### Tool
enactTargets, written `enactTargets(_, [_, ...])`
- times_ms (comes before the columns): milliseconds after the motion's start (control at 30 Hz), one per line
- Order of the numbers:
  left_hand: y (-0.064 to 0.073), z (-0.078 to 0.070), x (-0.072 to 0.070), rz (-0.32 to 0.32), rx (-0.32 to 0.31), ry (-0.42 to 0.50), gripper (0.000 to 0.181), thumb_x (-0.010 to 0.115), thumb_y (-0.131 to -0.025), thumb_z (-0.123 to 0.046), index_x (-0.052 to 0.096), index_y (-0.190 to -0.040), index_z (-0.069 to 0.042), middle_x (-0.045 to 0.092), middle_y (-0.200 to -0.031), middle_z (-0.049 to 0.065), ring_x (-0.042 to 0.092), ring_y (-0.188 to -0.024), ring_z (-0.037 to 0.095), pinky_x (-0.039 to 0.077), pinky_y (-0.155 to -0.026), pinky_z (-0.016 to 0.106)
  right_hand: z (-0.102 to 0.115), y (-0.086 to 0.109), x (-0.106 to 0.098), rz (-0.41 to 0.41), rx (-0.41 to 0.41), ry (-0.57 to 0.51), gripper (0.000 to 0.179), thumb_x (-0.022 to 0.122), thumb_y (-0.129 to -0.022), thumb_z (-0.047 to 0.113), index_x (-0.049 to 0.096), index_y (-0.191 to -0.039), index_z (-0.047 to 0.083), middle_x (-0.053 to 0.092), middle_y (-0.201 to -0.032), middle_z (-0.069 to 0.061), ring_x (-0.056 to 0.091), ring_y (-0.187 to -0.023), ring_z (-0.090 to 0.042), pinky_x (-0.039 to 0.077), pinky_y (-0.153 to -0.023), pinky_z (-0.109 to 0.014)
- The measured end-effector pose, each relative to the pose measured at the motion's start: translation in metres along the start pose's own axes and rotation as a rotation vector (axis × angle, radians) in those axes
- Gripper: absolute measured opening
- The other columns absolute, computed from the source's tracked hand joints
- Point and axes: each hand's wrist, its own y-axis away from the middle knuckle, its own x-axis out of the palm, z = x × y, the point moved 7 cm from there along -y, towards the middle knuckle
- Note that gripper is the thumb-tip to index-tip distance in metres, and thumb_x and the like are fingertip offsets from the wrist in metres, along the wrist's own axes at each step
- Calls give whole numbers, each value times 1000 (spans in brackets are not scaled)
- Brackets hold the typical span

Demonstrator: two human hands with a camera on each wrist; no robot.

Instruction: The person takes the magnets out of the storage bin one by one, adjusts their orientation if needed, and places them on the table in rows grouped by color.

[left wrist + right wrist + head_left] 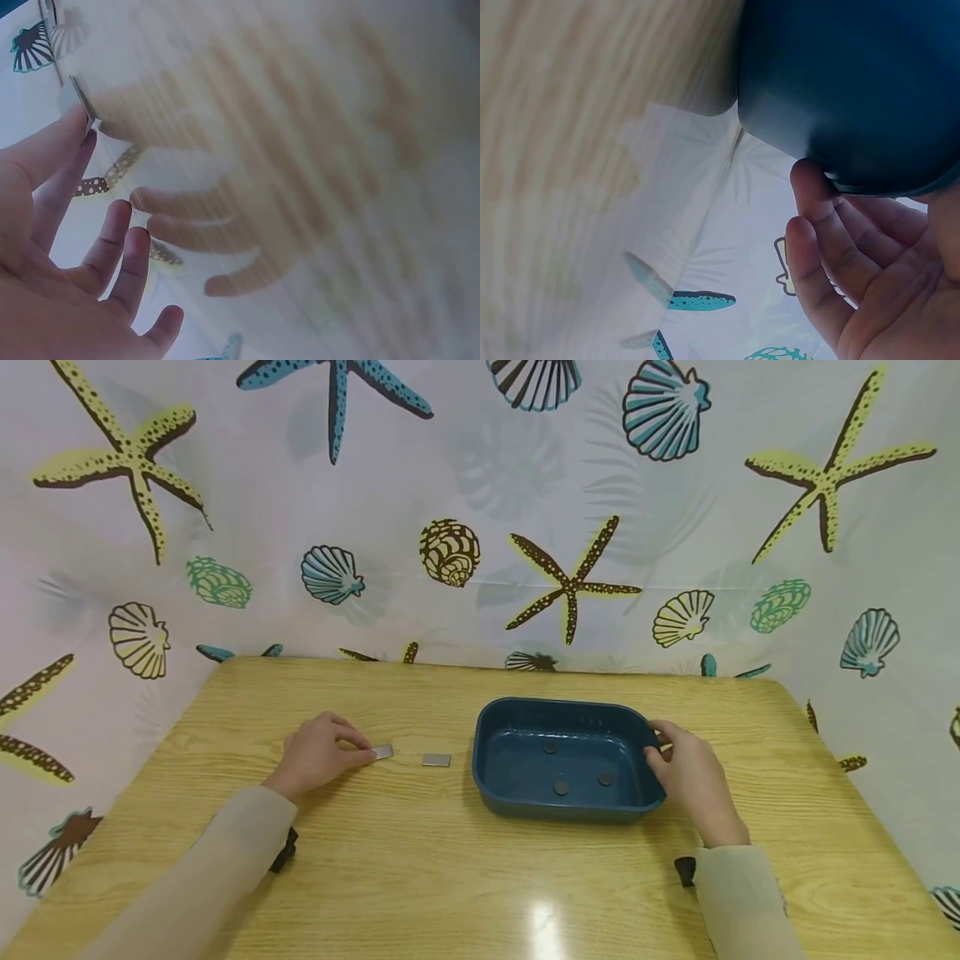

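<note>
My left hand (318,756) pinches a small flat silver rectangle (383,751) between thumb and fingertips, low over the wood table. In the left wrist view that silver rectangle (82,101) is seen nearly edge-on, tilted up, with the other fingers spread loosely. A second silver rectangle (437,760) lies flat between my left hand and a dark blue rectangular basin (566,814). My right hand (690,777) grips the basin's right rim, thumb inside and fingers outside. The right wrist view has the fingers of my right hand (870,255) against the basin's outer wall (840,97).
Three small dark round discs, one of them a grey disc (561,787), lie apart on the basin's floor. The wood-grain table (420,877) ends at the back against a white cloth (405,485) printed with shells and starfish.
</note>
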Motion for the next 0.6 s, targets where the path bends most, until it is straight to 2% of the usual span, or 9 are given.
enactTargets(233, [2, -4, -3, -23, 17, -41, 19, 79, -91, -32, 83, -102, -16, 60, -128, 21, 53, -120, 47, 28, -101, 75, 0, 0, 0, -12, -15, 4, 46, 59, -104, 13, 52, -147, 1, 66, -131, -27, 71, -109, -39, 62, -83, -47])
enactTargets(600, [4, -6, -2, -16, 41, -50, 21, 80, -91, -30, 83, -106, -16, 59, -130, 21, 52, -120, 48, 30, -100, 74, -1, 0, 1, -16, -17, 10, 45, 59, -104, 13, 53, -147, 0, 66, -129, -27, 71, -108, -38, 62, -82, -47])
